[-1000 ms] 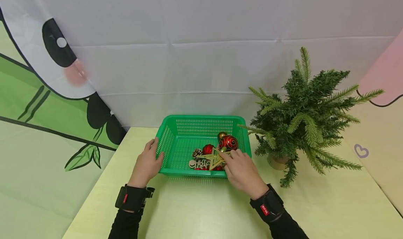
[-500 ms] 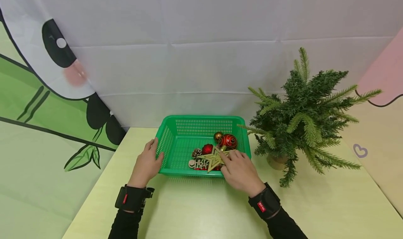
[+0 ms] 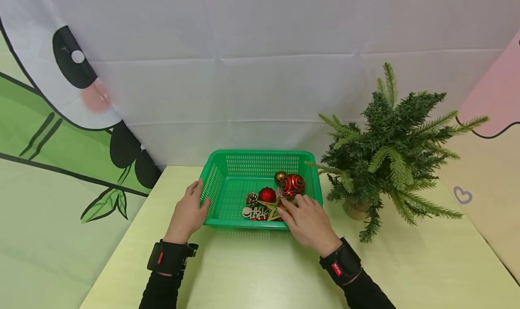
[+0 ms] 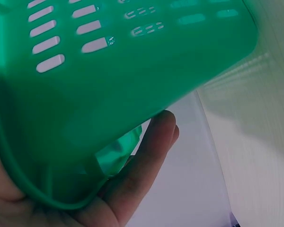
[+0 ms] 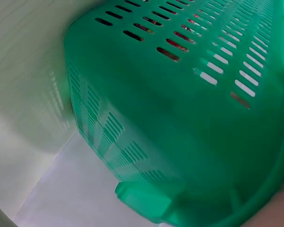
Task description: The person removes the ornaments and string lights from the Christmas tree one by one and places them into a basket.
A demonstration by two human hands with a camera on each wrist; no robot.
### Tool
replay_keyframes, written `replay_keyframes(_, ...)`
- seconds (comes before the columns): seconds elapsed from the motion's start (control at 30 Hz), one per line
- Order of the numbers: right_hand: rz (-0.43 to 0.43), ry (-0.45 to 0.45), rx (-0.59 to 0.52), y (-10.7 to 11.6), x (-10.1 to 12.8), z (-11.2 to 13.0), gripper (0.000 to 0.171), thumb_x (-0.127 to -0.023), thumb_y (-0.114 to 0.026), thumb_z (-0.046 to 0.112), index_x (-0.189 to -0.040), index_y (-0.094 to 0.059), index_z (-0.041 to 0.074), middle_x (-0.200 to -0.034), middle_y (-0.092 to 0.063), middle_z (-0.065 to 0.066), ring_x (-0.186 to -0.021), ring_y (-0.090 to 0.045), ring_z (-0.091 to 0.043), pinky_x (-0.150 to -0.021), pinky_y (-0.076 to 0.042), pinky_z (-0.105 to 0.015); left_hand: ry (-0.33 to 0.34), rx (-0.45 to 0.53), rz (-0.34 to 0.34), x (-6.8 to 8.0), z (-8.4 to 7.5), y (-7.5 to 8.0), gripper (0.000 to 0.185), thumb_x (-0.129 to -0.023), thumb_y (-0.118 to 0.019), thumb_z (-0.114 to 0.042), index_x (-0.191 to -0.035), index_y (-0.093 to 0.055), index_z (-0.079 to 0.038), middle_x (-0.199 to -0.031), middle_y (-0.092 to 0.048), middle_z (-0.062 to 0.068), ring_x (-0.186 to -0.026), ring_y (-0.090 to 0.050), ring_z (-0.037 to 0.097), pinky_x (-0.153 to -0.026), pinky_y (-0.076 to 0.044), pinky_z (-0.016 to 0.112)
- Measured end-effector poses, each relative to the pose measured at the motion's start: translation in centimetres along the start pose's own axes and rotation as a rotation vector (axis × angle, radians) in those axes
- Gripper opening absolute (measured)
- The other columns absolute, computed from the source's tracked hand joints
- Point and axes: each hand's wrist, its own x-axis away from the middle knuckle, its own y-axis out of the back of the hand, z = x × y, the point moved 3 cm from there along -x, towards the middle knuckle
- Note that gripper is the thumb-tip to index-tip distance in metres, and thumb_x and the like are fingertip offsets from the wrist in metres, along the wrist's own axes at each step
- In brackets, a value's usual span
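A green plastic basket (image 3: 227,182) stands on the pale table and fills both wrist views (image 4: 123,71) (image 5: 180,118). In its front right part lie a patterned red bauble (image 3: 293,184), a smaller red bauble (image 3: 266,194), a bronze ball (image 3: 280,177), a pinecone (image 3: 252,198) and a wooden letter piece (image 3: 253,213). My right hand (image 3: 290,205) reaches over the front rim and pinches a gold star (image 3: 271,207) low among the baubles. My left hand (image 3: 194,200) lies against the basket's left front corner, a straight finger (image 4: 146,151) along the outer wall.
A small artificial fir tree (image 3: 390,151) in a pot (image 3: 354,209) stands just right of the basket, with branches reaching its right rim. A white cloth backdrop hangs behind. The table's left edge (image 3: 122,250) is close to my left arm.
The gold star has sunk from a raised, flat pose down among the baubles, with my right hand following it. The left hand and basket have stayed put.
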Motion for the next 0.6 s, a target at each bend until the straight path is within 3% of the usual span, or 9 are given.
replay_keyframes(0.23,-0.027,0.025,-0.118,1.8,0.4,0.0,0.042,-0.11,-0.051,0.034,-0.143,-0.064,0.011,-0.091,-0.045,0.001,-0.084,-0.036,-0.018,-0.078,-0.03,-0.037,-0.008,-0.008,0.008,-0.1,0.1,0.0,0.066,-0.11,-0.046,-0.021,-0.162,-0.019,0.008,-0.163,-0.024,0.035,-0.115,-0.063,0.054,-0.096,-0.049,0.064)
replay_keyframes(0.47,-0.254,0.115,-0.18,5.2,3.1,-0.2,0.032,-0.103,-0.065,0.02,-0.133,-0.071,0.014,-0.096,-0.055,0.007,-0.084,-0.042,-0.006,-0.074,-0.038,-0.026,-0.008,-0.005,0.008,-0.1,0.1,-0.1,0.066,-0.11,-0.046,-0.021,-0.162,-0.019,0.008,-0.163,-0.024,0.036,-0.123,-0.058,0.056,-0.101,-0.047,0.066)
replay_keyframes(0.53,-0.339,0.141,-0.199,6.2,4.4,-0.9,0.027,-0.099,-0.064,0.007,-0.122,-0.075,0.015,-0.09,-0.057,0.009,-0.079,-0.043,-0.002,-0.069,-0.039,-0.022,-0.013,-0.008,0.005,-0.1,0.1,-0.1,0.066,-0.109,-0.047,-0.02,-0.162,-0.02,0.009,-0.162,-0.025,0.036,-0.123,-0.058,0.056,-0.101,-0.046,0.066)
replay_keyframes(0.6,-0.427,0.145,-0.222,7.3,5.8,-2.0,0.032,-0.092,-0.059,-0.006,-0.105,-0.077,0.017,-0.084,-0.061,0.011,-0.071,-0.042,0.002,-0.063,-0.037,-0.018,-0.02,-0.011,-0.002,-0.1,0.0,0.0,0.065,-0.109,-0.048,-0.02,-0.162,-0.021,0.009,-0.162,-0.026,0.036,-0.121,-0.059,0.056,-0.099,-0.047,0.066)
